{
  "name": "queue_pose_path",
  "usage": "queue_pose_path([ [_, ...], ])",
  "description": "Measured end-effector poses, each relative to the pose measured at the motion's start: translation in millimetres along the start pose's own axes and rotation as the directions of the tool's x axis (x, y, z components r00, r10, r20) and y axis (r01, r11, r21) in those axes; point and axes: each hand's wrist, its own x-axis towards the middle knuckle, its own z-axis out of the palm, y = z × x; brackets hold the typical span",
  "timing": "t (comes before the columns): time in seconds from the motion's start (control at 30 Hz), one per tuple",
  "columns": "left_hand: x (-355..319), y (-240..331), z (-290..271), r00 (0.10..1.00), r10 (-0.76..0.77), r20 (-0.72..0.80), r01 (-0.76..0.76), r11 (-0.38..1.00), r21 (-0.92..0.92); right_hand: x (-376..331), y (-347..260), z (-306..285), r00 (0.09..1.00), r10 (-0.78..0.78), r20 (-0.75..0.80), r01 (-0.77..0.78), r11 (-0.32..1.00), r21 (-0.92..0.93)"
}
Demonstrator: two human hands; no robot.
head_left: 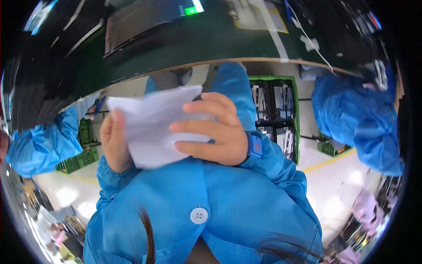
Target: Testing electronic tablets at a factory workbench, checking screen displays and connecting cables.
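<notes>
A blue coat (pixel 154 207) with a white button (pixel 199 215) fills the near part of the view, a dark lock of hair (pixel 148 237) hanging across it. In front of the coat, just short of the table's near edge, two bare hands hold a white sheet (pixel 154 127), blurred, so that I cannot tell whether it is paper or cloth. The left hand (pixel 115 143) grips its left side, thumb lying on the upper face; its other fingers are partly hidden. The right hand (pixel 217 134) lies over the right side with its fingers spread apart and bent onto the sheet; a blue band (pixel 255 145) circles that wrist. Beyond, a pale floor (pixel 338 185) with a yellow line (pixel 332 161) carries a green crate (pixel 296 119) of dark and silvery parts, below the table's near edge. Other people's blue sleeves show at left (pixel 44 145) and right (pixel 351 119). The table (pixel 211 46) has a dark green top and a thin wooden edge. Farther back on it lie a dark flat panel (pixel 145 26) and, right of that, a yellow-edged paper (pixel 259 17); a white cable (pixel 314 46) trails toward the near edge.
</notes>
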Motion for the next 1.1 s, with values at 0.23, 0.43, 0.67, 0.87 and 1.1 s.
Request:
queue_pose_path([
  [0.23,28.7,30.8,-8.0,0.997,-0.039,-0.073,0.024,0.981,-0.190,-26.4,1.6,-2.0,0.990,0.104,-0.095,-0.114,0.988,-0.103],
  [0.43,38.5,32.9,-36.9,0.989,0.048,0.139,-0.005,0.957,-0.290,-32.7,10.3,5.5,0.953,0.243,-0.183,-0.264,0.960,-0.098],
  [0.67,39.1,25.8,-42.1,0.803,0.536,0.260,-0.536,0.840,-0.078,-10.4,13.5,-12.2,0.851,0.372,-0.370,-0.360,0.927,0.103],
  [0.87,82.0,54.4,16.6,0.014,0.373,0.928,-0.531,0.789,-0.310,-6.3,19.0,-8.3,0.895,0.342,-0.285,-0.311,0.938,0.150],
  [1.1,52.8,34.7,-15.1,0.740,0.550,0.386,-0.596,0.803,-0.002,-14.4,1.6,-20.0,0.671,0.740,0.047,-0.549,0.454,0.702],
])
